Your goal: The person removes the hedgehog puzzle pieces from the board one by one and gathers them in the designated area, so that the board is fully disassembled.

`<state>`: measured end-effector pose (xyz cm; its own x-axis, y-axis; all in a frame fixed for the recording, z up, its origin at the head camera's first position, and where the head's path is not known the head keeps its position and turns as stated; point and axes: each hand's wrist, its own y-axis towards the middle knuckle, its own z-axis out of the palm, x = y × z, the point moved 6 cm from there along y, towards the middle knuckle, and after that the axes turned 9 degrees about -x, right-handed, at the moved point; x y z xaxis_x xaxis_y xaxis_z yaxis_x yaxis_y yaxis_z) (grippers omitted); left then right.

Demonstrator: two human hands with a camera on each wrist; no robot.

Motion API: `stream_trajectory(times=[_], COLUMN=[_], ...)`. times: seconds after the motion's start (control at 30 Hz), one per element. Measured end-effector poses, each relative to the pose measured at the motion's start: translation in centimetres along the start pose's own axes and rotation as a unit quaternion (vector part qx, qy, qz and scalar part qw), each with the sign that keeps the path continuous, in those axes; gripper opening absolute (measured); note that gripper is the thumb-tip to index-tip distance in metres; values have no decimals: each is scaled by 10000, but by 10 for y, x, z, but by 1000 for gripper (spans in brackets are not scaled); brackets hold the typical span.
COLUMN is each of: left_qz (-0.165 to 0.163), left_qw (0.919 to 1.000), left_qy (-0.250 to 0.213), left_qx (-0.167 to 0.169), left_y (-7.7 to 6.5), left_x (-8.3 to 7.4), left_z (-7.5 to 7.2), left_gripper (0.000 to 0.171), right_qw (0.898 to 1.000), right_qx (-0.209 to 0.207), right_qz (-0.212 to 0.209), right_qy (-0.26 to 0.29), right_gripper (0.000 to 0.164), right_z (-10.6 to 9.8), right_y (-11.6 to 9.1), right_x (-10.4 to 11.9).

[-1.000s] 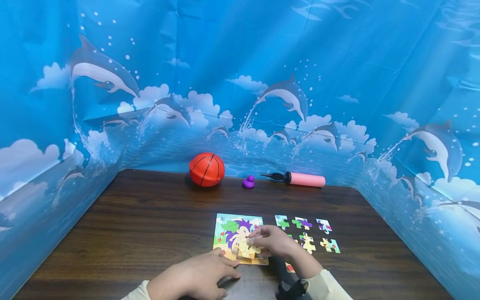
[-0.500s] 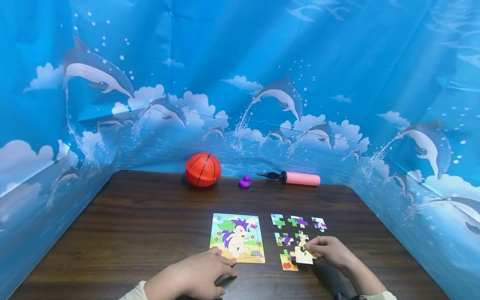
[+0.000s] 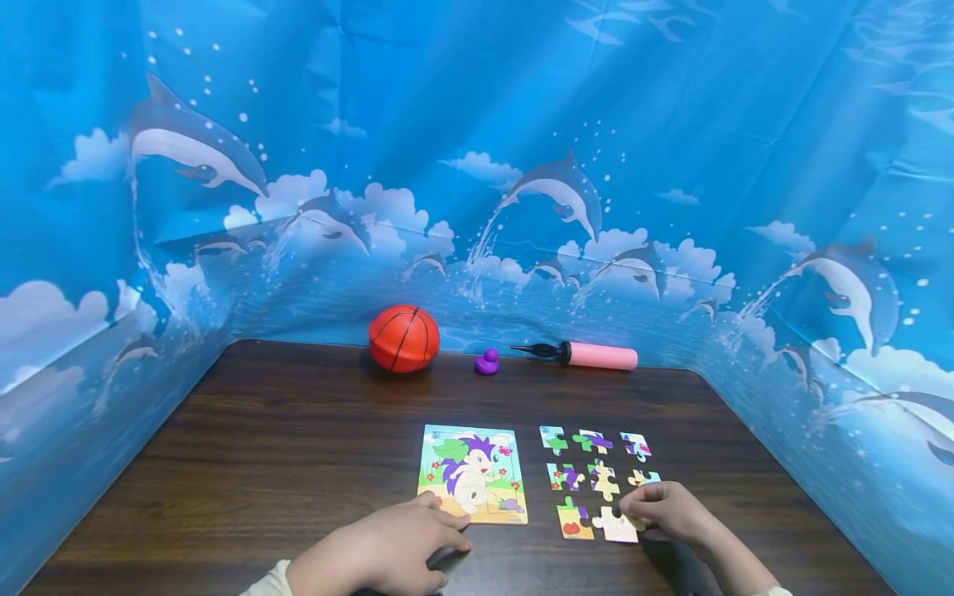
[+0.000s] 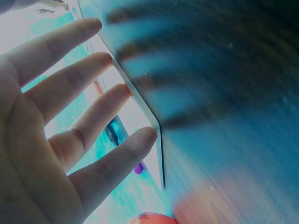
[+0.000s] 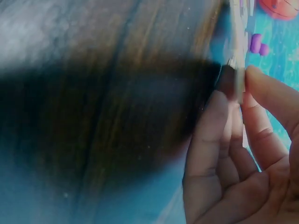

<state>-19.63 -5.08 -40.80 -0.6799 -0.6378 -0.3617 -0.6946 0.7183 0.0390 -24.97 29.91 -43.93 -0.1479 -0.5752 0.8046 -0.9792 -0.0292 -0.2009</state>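
My left hand lies spread, its fingertips on the lower left edge of a square hedgehog puzzle board. The left wrist view shows the straight fingers along the board's rim. Right of the board, my right hand pinches a yellowish puzzle piece between thumb and fingers; in the right wrist view only the thin edge of the piece shows. A cream puzzle piece is right at those fingertips, beside a piece with a red shape.
More puzzle pieces lie in rows further back, among them a green and purple piece and a yellow one. Along the table's back edge sit an orange ball, a purple duck and a pink hand pump.
My right hand has gone from over the board to the pieces at the right, then slightly further right. The cream piece now lies in the nearest row. My left hand has stayed at the board.
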Motion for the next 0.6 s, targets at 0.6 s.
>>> stream_trajectory(times=[0.6], left_qz=[34], left_qw=[9999], left_qy=[95], left_qx=[-44], left_y=[2], left_x=[-2], left_z=[0], left_gripper=[37], right_qw=[9652], right_qx=[-683], right_qz=[-1602], right_qy=[-1953], right_gripper=[35], right_z=[71], right_y=[8], right_x=[83])
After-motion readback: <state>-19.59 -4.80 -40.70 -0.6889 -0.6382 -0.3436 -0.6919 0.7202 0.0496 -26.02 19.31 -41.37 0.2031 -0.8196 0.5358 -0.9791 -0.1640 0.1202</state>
